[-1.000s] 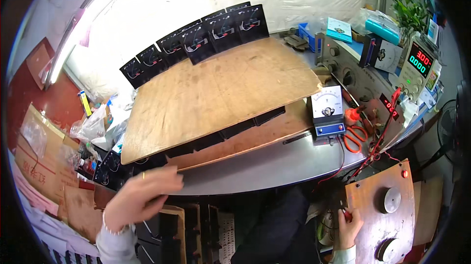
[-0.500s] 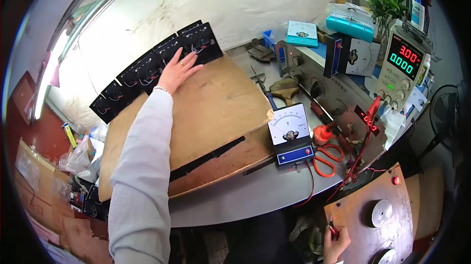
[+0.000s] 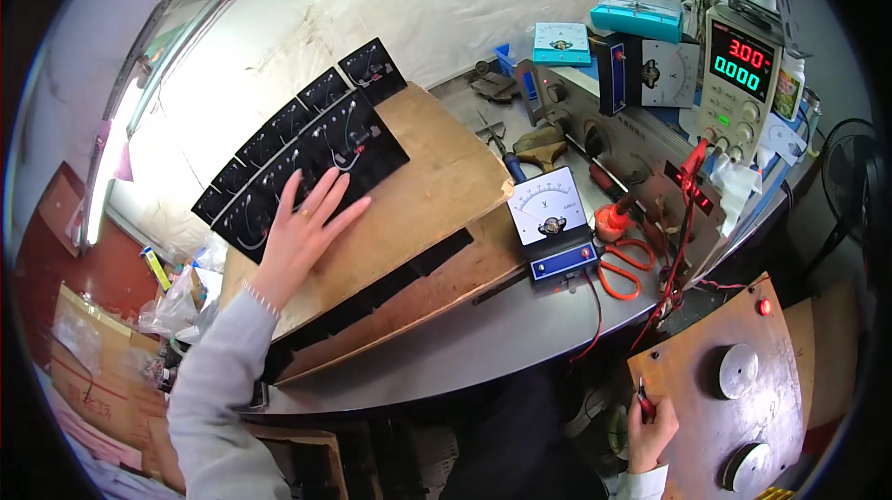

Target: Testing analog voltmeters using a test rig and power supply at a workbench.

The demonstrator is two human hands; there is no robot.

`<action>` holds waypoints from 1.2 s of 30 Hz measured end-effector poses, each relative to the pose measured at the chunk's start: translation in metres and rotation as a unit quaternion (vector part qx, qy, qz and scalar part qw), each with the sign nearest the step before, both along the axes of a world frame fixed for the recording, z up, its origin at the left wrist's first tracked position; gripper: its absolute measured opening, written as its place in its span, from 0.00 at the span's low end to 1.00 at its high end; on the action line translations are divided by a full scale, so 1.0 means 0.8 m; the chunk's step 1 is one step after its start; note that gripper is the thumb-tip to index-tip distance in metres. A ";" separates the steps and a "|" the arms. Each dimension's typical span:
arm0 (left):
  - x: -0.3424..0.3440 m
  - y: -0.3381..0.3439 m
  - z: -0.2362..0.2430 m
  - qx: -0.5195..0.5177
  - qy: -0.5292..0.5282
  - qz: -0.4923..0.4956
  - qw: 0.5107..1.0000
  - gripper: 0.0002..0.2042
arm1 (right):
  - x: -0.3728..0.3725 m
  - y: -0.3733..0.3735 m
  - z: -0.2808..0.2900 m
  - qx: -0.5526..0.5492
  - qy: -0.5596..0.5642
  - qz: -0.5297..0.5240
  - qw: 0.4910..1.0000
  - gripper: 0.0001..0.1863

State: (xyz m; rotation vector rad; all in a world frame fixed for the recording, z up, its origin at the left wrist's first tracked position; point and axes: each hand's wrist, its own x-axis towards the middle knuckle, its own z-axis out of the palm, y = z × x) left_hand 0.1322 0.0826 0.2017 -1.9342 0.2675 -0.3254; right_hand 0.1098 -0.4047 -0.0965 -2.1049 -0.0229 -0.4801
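Note:
Fingers spread, my left hand (image 3: 311, 221) lies over a brown board, its fingertips at the near edge of a front row of black meter bases (image 3: 321, 147) with wires and small parts on them. Behind that row stands a back row of similar black bases (image 3: 269, 133). Lower right, my right hand (image 3: 652, 433) is closed around a small tool with red handles (image 3: 646, 405), held next to the left edge of a tilted metal-and-wood panel. Its tip is too small to make out. An upright analog voltmeter (image 3: 548, 221) with a white dial stands between the two hands.
The brown board (image 3: 437, 165) rests in a raised stack on the grey bench (image 3: 418, 370). Orange-handled scissors (image 3: 624, 268), a red bottle (image 3: 611, 221) and red leads lie right of the voltmeter. Behind are a power supply (image 3: 743, 82) with lit digits and teal meters (image 3: 561, 43). The tilted panel (image 3: 715, 426) bears two round metal discs.
The front row of black bases has come apart from the back row and slid nearer across the board, with my left hand drawn back alongside. My right hand still grips the red-handled tool.

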 end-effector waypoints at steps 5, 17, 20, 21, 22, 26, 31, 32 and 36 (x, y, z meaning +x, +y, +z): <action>-0.072 -0.049 0.034 -0.260 -0.242 0.026 0.934 0.45 | 0.001 0.005 0.004 -0.027 -0.028 0.015 0.999 0.12; -0.156 -0.113 -0.069 -0.370 -0.317 0.007 0.873 0.15 | -0.037 0.000 0.033 0.070 0.075 0.081 0.991 0.12; -0.153 -0.108 -0.079 -0.437 -0.374 -0.010 0.818 0.31 | -0.047 0.001 0.047 0.158 0.161 0.115 0.967 0.12; -0.152 -0.093 -0.083 -0.453 -0.428 -0.028 0.782 0.42 | -0.049 0.003 0.041 0.173 0.153 0.124 0.965 0.12; -0.147 -0.079 -0.080 -0.491 -0.453 -0.026 0.744 0.45 | -0.051 0.008 0.043 0.152 0.144 0.126 0.970 0.10; -0.180 -0.028 -0.066 -0.859 -0.291 -0.069 0.416 0.56 | -0.063 0.037 0.081 0.104 0.178 0.183 0.961 0.10; -0.175 -0.093 -0.102 -0.781 -0.269 -0.086 0.557 0.48 | -0.074 0.076 0.098 0.107 0.197 0.232 0.947 0.12; -0.163 -0.109 -0.113 -0.713 -0.302 -0.100 0.625 0.45 | -0.075 0.081 0.094 0.105 0.199 0.240 0.944 0.12; -0.142 -0.131 -0.162 -0.601 -0.340 -0.160 0.705 0.35 | -0.083 0.113 0.116 0.090 0.153 0.289 0.941 0.13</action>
